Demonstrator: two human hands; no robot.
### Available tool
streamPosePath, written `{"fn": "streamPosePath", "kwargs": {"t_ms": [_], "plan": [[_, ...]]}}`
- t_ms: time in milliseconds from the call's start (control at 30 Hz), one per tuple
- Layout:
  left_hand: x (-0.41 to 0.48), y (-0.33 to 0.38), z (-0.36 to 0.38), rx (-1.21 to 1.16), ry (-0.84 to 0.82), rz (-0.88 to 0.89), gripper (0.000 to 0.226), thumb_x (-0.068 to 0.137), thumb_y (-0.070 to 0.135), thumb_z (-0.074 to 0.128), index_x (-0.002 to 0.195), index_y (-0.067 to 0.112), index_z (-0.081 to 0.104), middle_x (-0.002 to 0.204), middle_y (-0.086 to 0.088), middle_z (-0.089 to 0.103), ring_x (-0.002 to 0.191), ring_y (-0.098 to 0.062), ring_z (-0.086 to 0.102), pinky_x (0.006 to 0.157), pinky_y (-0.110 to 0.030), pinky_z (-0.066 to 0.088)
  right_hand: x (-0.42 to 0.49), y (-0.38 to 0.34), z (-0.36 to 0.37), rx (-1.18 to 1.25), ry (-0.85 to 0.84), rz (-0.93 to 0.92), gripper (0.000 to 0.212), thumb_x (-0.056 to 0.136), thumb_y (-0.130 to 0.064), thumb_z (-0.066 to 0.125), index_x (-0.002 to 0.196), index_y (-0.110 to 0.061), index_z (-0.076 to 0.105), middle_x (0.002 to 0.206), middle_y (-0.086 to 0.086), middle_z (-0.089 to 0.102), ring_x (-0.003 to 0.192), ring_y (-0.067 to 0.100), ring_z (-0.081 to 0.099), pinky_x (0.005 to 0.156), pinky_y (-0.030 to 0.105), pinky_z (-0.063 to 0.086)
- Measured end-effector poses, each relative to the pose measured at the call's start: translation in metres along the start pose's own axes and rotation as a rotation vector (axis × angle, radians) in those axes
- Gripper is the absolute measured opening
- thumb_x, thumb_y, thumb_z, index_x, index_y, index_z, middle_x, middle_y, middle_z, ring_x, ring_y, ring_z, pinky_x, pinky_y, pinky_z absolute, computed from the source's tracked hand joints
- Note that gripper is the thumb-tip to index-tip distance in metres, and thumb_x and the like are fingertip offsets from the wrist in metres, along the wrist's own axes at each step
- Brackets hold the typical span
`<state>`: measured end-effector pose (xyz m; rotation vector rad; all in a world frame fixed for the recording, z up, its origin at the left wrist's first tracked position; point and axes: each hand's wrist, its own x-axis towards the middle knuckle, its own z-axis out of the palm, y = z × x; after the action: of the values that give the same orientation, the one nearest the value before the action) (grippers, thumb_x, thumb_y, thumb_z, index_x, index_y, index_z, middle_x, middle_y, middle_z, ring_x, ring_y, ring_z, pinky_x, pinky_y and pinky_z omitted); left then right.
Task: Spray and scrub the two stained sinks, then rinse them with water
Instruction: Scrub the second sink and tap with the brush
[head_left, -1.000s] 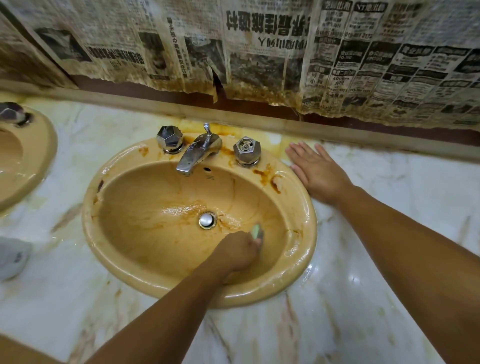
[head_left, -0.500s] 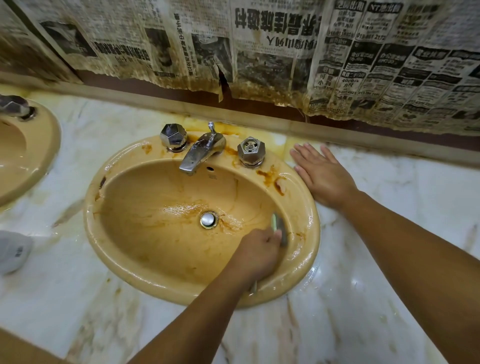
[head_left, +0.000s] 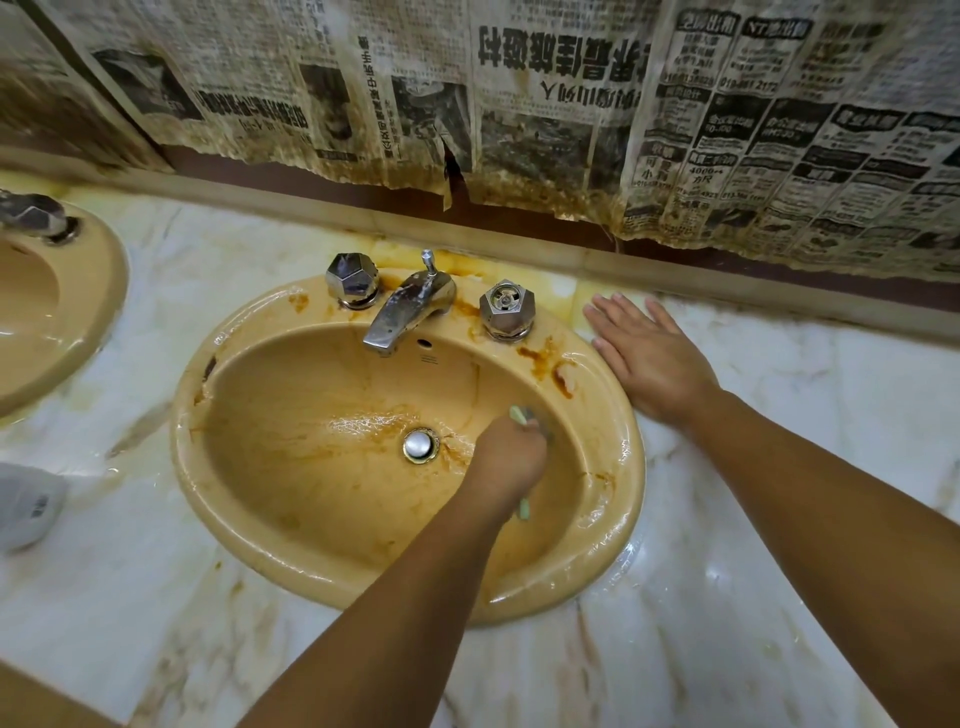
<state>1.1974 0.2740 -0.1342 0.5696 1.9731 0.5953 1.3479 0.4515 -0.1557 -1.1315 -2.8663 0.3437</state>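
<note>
- Setting: a white, brown-veined marble countertop runs below a wall covered with yellowed, torn newspaper that is stained brown along its lower edge.
- Main sink: an oval tan basin set into the countertop at the centre of the view. It is wet, with rust-orange stains on the far right part of the rim and around the drain plug.
- Fittings: a chrome spout points toward the viewer over the basin, between a faceted left knob and a faceted right knob.
- Second sink: the same tan colour, cut off by the left edge of the view, with one knob visible on its rim.
- Left hand: lowered into the main basin just right of the drain plug, fingers curled tightly round a scrubbing brush.
- Brush: pale green and blurred. One end shows beyond the knuckles and the other below the wrist, so its long axis runs from the viewer toward the taps. The far end lies against the right inner wall of the basin, and its bristles cannot be made out.
- Right hand: pressed flat on the countertop, palm down, fingers straight and together, pointing toward the wall, just beside the right rim. It holds nothing.
- The two hands are apart, separated by the right rim of the sink.
- A grey-white object lies on the countertop at the left edge, partly out of view.
</note>
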Motion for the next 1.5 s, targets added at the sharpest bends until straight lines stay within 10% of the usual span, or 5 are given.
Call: {"fn": "streamPosePath", "kwargs": {"t_ms": [233,400,1033,1367,1500], "plan": [[-0.015,-0.026,0.004,0.26,-0.085,-0.054,0.046,0.109,0.037,0.037,0.12,0.0,0.062,0.121,-0.019,0.067,0.113,-0.036,0.063,0.083,-0.033,0.045,0.0,0.0,-0.001,-0.007,0.004,-0.002,0.055,0.112,-0.045,0.013,0.164,-0.028,0.02,0.17,-0.007,0.018,0.158,0.008,0.006,0.129,0.04,0.001],[-0.008,0.006,-0.004,0.001,0.104,0.131,0.043,0.109,0.034,0.038,0.081,0.008,0.059,0.072,-0.005,0.056,0.065,-0.023,0.054,0.059,-0.031,0.037,0.0,-0.001,-0.001,-0.014,0.008,-0.002,0.057,0.111,-0.047,0.012,0.164,-0.027,0.021,0.17,-0.007,0.02,0.158,0.009,0.008,0.129,0.041,0.003],[0.029,-0.081,-0.021,0.654,0.007,0.0,0.038,0.106,0.035,0.036,0.128,0.01,0.055,0.117,-0.014,0.066,0.109,-0.033,0.063,0.08,-0.035,0.043,0.0,-0.002,-0.002,-0.011,0.003,0.001,0.054,0.112,-0.044,0.016,0.164,-0.027,0.021,0.17,-0.006,0.019,0.158,0.008,0.006,0.129,0.041,0.002],[-0.01,-0.024,0.006,-0.258,0.002,0.165,0.038,0.107,0.042,0.046,0.088,0.02,0.07,0.06,0.002,0.044,0.043,-0.01,0.037,0.05,-0.029,0.03,0.0,-0.001,0.0,-0.015,0.017,0.001,0.054,0.112,-0.045,0.016,0.163,-0.028,0.023,0.17,-0.007,0.02,0.158,0.008,0.008,0.129,0.041,0.003],[-0.007,-0.044,0.004,0.306,-0.078,0.222,0.042,0.109,0.036,0.04,0.107,0.005,0.069,0.096,-0.02,0.069,0.095,-0.034,0.065,0.075,-0.037,0.045,-0.001,-0.002,-0.001,-0.007,0.022,0.003,0.053,0.113,-0.044,0.017,0.163,-0.028,0.023,0.17,-0.007,0.02,0.157,0.009,0.009,0.129,0.04,0.002]]}}
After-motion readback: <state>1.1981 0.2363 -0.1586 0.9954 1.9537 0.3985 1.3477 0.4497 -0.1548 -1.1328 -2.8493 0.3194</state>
